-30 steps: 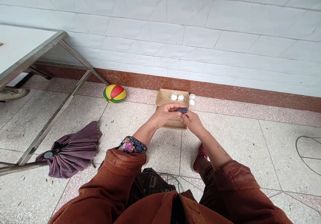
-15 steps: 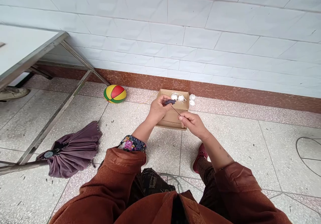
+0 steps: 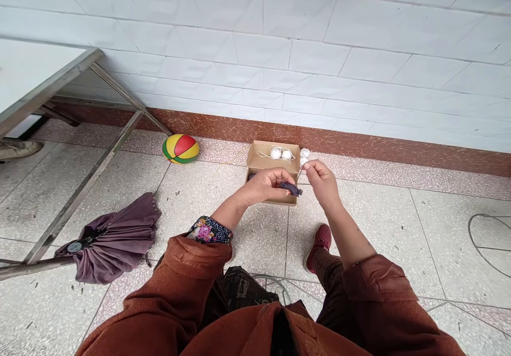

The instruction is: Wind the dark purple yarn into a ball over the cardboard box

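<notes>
My left hand (image 3: 265, 187) is closed on a small dark purple bundle of yarn (image 3: 292, 188), with the thumb below and the fingers above. A dark strand runs from the bundle up to my right hand (image 3: 320, 181), whose thumb and forefinger pinch it. Both hands are over an open cardboard box (image 3: 275, 202) on the floor by the wall. On the box's raised lid lie white balls of string (image 3: 275, 152), and more white string (image 3: 304, 154) sits just right of it. Something dark shows inside the box, partly hidden by my left hand.
A red, yellow and green ball (image 3: 181, 149) rests against the wall base. To the left stands a metal-framed table (image 3: 85, 60), with a folded purple umbrella (image 3: 117, 241) near its leg. A loop of wire (image 3: 473, 239) lies at the right. Another person's shoe (image 3: 19, 148) shows at the far left.
My left hand has moved right and down with the yarn bundle. My right hand has gone up and to the right, with the strand now rising from the bundle.
</notes>
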`<state>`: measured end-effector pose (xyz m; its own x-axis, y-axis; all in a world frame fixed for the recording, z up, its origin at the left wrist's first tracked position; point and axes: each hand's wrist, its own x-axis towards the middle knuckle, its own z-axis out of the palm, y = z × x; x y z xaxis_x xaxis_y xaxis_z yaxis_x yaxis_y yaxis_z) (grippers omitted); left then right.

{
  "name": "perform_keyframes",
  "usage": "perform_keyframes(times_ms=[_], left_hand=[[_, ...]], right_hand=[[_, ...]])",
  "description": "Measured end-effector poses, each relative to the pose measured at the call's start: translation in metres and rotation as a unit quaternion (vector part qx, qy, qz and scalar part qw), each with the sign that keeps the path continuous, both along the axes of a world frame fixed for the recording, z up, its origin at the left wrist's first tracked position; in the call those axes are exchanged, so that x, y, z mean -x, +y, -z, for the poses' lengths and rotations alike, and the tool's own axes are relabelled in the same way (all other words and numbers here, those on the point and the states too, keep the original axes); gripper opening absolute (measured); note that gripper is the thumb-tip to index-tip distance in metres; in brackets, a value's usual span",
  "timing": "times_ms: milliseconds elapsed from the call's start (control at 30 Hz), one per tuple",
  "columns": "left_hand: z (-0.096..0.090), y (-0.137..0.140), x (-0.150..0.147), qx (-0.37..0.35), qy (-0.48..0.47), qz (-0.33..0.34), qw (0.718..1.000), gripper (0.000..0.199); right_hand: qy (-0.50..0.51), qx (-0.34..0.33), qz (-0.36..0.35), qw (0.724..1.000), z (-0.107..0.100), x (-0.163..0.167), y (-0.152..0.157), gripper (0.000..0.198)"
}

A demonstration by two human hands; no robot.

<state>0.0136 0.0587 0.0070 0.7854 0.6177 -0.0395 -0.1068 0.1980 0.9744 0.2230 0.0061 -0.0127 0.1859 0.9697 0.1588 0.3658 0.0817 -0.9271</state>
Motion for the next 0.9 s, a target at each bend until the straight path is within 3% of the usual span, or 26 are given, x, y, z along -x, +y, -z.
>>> perform_keyframes(times_ms=[100,167,267,400,567,700,800,900], left_hand=[[0.001,0.003,0.000,0.019,-0.043,-0.086,0.995,0.030],[0.005,0.008,0.000,0.014,-0.052,-0.150,0.987,0.029],[0.011,0.015,-0.001,-0.025,-0.021,-0.225,0.974,0.027],[0.017,0.019,-0.002,-0.089,0.054,-0.267,0.958,0.024],[0.014,0.016,0.004,-0.123,0.090,-0.204,0.967,0.022],[0.011,0.011,0.007,-0.097,0.087,-0.120,0.984,0.023],[0.010,0.008,0.005,-0.061,0.058,-0.057,0.995,0.025],[0.007,0.006,0.000,-0.020,0.010,-0.046,0.999,0.029]], right_hand=[[-0.049,0.029,-0.020,0.998,0.012,0.011,0.000,0.029],[-0.088,0.036,-0.094,0.991,0.016,0.020,-0.003,0.025],[-0.147,0.015,-0.201,0.968,0.013,0.031,-0.010,0.024],[-0.161,-0.034,-0.238,0.957,0.001,0.031,-0.015,0.027],[-0.049,-0.083,-0.156,0.983,-0.014,0.016,-0.013,0.029],[-0.007,-0.070,-0.076,0.995,-0.020,0.010,-0.009,0.030],[-0.011,-0.039,-0.026,0.999,-0.015,0.012,-0.005,0.034],[-0.019,-0.005,-0.006,1.000,-0.002,0.015,0.000,0.036]])
